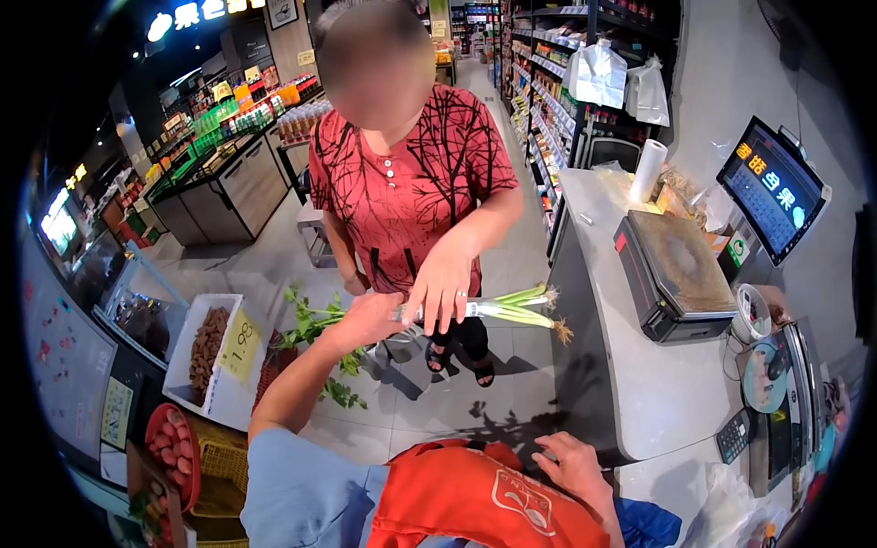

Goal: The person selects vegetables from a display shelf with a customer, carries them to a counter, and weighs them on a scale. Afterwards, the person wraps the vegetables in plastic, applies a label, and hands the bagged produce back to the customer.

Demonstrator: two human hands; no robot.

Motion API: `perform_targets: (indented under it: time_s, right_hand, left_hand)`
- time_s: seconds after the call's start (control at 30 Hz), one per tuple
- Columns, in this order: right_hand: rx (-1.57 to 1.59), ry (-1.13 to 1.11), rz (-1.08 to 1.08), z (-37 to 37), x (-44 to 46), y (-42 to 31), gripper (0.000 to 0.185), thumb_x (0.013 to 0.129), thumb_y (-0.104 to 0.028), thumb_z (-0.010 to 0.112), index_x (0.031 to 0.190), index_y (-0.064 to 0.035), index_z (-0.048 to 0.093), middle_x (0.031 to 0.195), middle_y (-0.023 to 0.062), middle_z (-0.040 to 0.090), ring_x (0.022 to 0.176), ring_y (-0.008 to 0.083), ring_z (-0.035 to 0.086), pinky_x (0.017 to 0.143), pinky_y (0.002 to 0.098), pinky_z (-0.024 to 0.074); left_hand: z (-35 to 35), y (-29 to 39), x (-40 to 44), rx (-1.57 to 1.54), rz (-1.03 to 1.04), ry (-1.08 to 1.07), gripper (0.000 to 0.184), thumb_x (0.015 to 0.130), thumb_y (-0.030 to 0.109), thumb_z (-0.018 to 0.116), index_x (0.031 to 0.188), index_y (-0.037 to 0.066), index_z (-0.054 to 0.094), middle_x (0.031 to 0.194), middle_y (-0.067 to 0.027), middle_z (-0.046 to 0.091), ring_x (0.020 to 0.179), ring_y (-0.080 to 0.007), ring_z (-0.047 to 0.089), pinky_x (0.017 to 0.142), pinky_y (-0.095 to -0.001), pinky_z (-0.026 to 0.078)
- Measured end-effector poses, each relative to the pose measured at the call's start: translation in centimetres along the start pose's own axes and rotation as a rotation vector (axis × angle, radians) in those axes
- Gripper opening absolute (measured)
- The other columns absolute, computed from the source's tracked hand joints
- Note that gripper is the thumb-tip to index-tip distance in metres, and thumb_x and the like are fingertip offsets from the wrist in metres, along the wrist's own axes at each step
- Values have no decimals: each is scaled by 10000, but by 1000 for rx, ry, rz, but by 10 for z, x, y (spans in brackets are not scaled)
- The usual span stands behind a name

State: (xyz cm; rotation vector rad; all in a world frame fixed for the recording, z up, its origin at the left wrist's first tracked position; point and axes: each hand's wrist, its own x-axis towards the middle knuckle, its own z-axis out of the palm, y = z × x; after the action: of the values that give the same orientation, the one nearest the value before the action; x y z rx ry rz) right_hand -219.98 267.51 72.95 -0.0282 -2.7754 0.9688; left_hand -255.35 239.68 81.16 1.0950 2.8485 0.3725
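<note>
A bunch of leafy greens with pale stalks and roots lies sideways in front of a person in a red patterned shirt. Its leaves spread to the left, its roots to the right. My left hand is closed round the stalks, near the leaves. The other person's hand touches the bunch just right of mine. My right hand is low, beside my red apron, with its fingers apart and nothing visible in them.
To the right, a counter bears a scale, a paper roll and a calculator; a screen stands behind. At the left are a white box and a red basket. Shelves line the aisle.
</note>
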Motion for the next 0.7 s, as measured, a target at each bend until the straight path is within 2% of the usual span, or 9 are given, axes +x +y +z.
perform_targets:
  time_s: [0.13, 0.23, 0.37, 0.47, 0.5, 0.6, 0.63, 0.7]
  right_hand:
    - [-13, 2, 14, 15, -5, 3, 246, 853, -242, 737, 1051, -105, 687, 907, 79, 660, 760, 299, 673, 623, 387, 552]
    - [-15, -31, 34, 26, -6, 3, 242, 871, -254, 720, 1056, -101, 687, 914, 86, 661, 781, 303, 679, 638, 392, 557]
    - [2, -73, 53, 30, 3, -2, 238, 880, -258, 712, 1053, -97, 682, 920, 92, 660, 796, 311, 680, 666, 399, 560]
    - [-3, -99, 58, 40, 10, 2, 233, 883, -253, 711, 1049, -93, 677, 921, 93, 658, 806, 317, 680, 679, 407, 558]
    - [0, -114, 60, 42, 12, 1, 231, 883, -249, 711, 1048, -92, 676, 919, 94, 657, 805, 318, 678, 677, 409, 558]
    - [-1, -140, 44, 48, 23, 3, 230, 878, -240, 717, 1047, -91, 674, 912, 96, 655, 800, 319, 675, 670, 411, 555]
    - [-1, -139, 34, 48, 27, 3, 233, 875, -239, 721, 1048, -91, 673, 909, 97, 654, 796, 319, 673, 667, 409, 555]
    - [1, -122, 14, 45, 39, 2, 238, 869, -237, 727, 1049, -89, 676, 904, 98, 654, 790, 317, 671, 662, 406, 553]
  left_hand:
    - [-3, -5, 6, 20, 37, 4, 412, 787, 324, 741, 1108, 81, 652, 939, -154, 720, 913, -374, 679, 782, -475, 532]
    - [-4, -6, 10, 16, 106, -51, 381, 793, 320, 723, 1091, 91, 656, 951, -143, 726, 920, -361, 687, 782, -468, 536]
    - [18, -11, 25, 95, 136, 2, 314, 827, 288, 658, 1076, 96, 655, 943, -142, 729, 911, -336, 698, 774, -457, 542]
    - [36, -22, 42, 108, 130, 61, 376, 815, 377, 691, 1063, 98, 651, 913, -143, 729, 842, -345, 700, 700, -459, 528]
    - [31, -16, 42, 119, 50, 16, 407, 763, 320, 734, 1071, 74, 632, 1027, -147, 709, 957, -339, 679, 806, -450, 516]
    - [15, -18, 36, 325, 174, 122, 472, 715, 254, 773, 1116, 65, 613, 1114, -129, 644, 1070, -338, 613, 921, -445, 461]
    - [10, -22, 32, 339, 223, 171, 531, 687, 216, 799, 1156, 74, 595, 1131, -97, 580, 1092, -335, 555, 971, -442, 411]
    - [-8, -16, 16, 231, 345, 311, 472, 728, 223, 786, 1128, 63, 592, 1115, -111, 585, 1092, -328, 559, 962, -447, 413]
